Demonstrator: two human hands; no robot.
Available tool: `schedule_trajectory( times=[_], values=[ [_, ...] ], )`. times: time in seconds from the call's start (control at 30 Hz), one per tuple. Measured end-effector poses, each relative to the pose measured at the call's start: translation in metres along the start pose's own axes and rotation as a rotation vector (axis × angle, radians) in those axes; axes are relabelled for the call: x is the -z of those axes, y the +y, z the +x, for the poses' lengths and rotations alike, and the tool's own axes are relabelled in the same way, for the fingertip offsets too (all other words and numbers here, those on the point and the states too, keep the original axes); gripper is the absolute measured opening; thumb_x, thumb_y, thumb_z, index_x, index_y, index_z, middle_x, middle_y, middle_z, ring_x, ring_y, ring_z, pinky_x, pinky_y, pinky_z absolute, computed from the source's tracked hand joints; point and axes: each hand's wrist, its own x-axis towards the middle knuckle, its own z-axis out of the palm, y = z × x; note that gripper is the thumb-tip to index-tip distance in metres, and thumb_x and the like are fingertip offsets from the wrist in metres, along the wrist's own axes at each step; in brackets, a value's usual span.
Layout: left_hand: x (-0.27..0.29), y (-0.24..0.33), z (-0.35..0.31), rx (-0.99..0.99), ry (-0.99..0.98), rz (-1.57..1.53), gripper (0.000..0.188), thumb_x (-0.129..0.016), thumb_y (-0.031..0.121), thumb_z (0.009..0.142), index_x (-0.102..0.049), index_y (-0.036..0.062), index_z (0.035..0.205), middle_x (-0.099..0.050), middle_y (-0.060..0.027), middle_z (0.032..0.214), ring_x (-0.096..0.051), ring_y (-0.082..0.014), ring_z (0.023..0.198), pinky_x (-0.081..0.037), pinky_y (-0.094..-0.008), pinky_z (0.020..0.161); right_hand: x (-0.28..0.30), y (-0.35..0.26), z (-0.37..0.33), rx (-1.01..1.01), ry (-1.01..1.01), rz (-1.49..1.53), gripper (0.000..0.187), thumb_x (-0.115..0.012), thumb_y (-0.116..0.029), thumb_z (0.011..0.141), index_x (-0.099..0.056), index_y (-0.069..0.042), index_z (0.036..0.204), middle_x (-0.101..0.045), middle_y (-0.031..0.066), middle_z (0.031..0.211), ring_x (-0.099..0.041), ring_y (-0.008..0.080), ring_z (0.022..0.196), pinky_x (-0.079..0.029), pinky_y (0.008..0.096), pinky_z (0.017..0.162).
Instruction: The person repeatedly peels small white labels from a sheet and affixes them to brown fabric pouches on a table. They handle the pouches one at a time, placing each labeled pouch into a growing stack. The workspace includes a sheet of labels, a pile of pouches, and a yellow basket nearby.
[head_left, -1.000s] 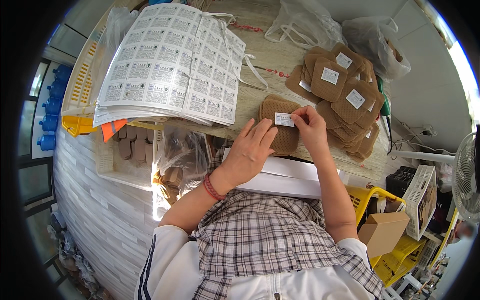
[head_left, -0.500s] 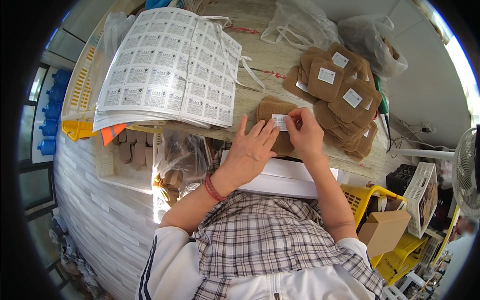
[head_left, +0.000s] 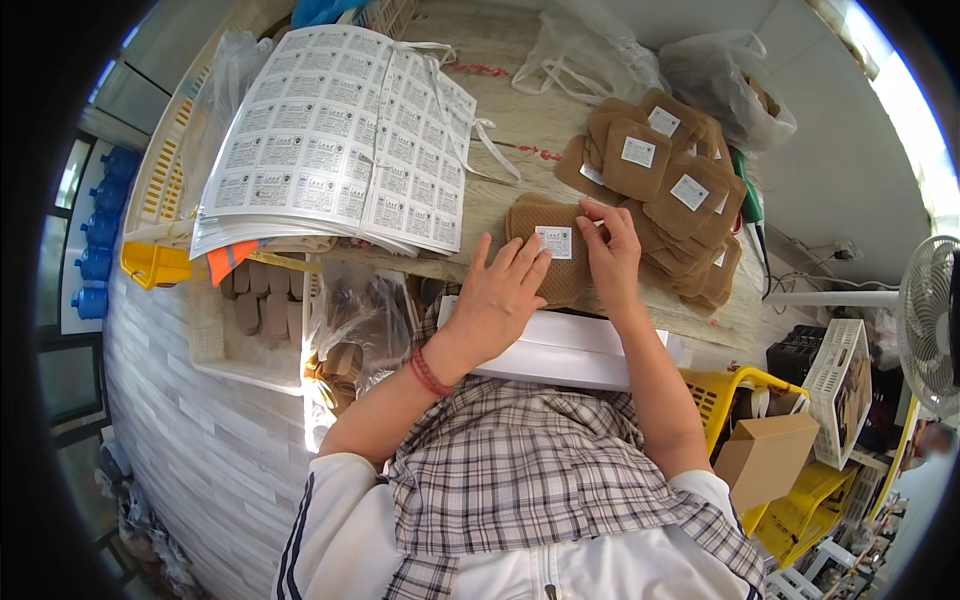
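A small pile of brown textured fabric pads [head_left: 568,285] lies at the table's near edge in front of me. A white printed label [head_left: 553,242] sits flat on the top pad. My left hand [head_left: 497,308] rests on the pile's left side, fingers stretched and slightly apart, their tips touching the label's left edge. At the pads' upper right edge, my right hand [head_left: 614,255] has its thumb and fingers closed on the top pad's rim. To the right is a heap of similar pads [head_left: 668,188], several bearing the same kind of label.
A tied stack of label sheets [head_left: 330,140] covers the table's left part. Clear plastic bags [head_left: 590,50] lie at the back. A green-handled tool [head_left: 746,190] with a cord is beside the heap. Crates, a yellow basket [head_left: 715,400] and a fan [head_left: 930,325] stand right.
My right hand has moved off the label to the pads' right edge. The label now shows more fully, while my left hand stays nearly in place.
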Motion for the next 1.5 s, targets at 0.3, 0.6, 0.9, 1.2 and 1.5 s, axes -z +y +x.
schedule_trajectory(
  times=[0.3,0.6,0.9,1.2,1.5],
  values=[
    [0.000,-0.001,-0.007,0.003,0.053,-0.055,0.060,-0.075,0.019,0.083,-0.054,0.0030,0.137,-0.045,-0.0157,0.148,-0.042,-0.0316,0.137,-0.029,-0.0542,0.116,0.004,0.000,0.007,-0.184,-0.028,0.337,0.012,-0.073,-0.003,0.088,-0.067,-0.001,0.098,-0.063,0.0012,0.091,-0.056,0.0082,0.074,-0.048,0.0245,0.068],
    [0.007,-0.010,-0.038,0.113,0.185,-0.191,0.041,-0.070,0.010,0.086,-0.061,0.0024,0.125,-0.056,-0.0165,0.134,-0.051,-0.0357,0.127,-0.037,-0.0480,0.111,0.014,-0.018,0.010,-0.277,-0.189,0.341,0.033,-0.075,-0.005,0.089,-0.062,-0.002,0.119,-0.063,-0.0007,0.094,-0.057,0.0084,0.085,-0.047,0.0241,0.080],
    [0.006,-0.029,-0.073,0.240,0.147,-0.327,0.030,-0.068,0.009,0.088,-0.065,0.0010,0.116,-0.064,-0.0139,0.119,-0.058,-0.0338,0.113,-0.044,-0.0448,0.099,0.026,-0.021,0.011,-0.381,-0.244,0.577,0.018,-0.074,-0.005,0.089,-0.070,-0.001,0.107,-0.068,0.0005,0.090,-0.062,0.0087,0.082,-0.053,0.0248,0.076],
    [0.012,-0.040,-0.092,0.478,0.087,-0.514,0.032,-0.073,0.009,0.083,-0.066,0.0028,0.114,-0.063,-0.0108,0.100,-0.062,-0.0266,0.086,-0.050,-0.0348,0.076,0.114,0.001,0.065,-0.030,0.290,-0.103,0.028,-0.072,-0.009,0.092,-0.067,-0.002,0.119,-0.065,0.0051,0.099,-0.063,0.0151,0.094,-0.052,0.0301,0.080],
    [0.013,-0.040,-0.092,0.530,0.078,-0.793,0.020,-0.076,0.001,0.080,-0.071,0.0019,0.099,-0.061,-0.0006,0.088,-0.053,-0.0077,0.073,-0.044,-0.0229,0.066,-0.010,-0.076,-0.080,0.248,-0.301,-0.098,0.015,-0.081,-0.012,0.077,-0.072,-0.009,0.088,-0.065,0.0053,0.087,-0.064,0.0263,0.082,-0.052,0.0368,0.071]
  ],
)
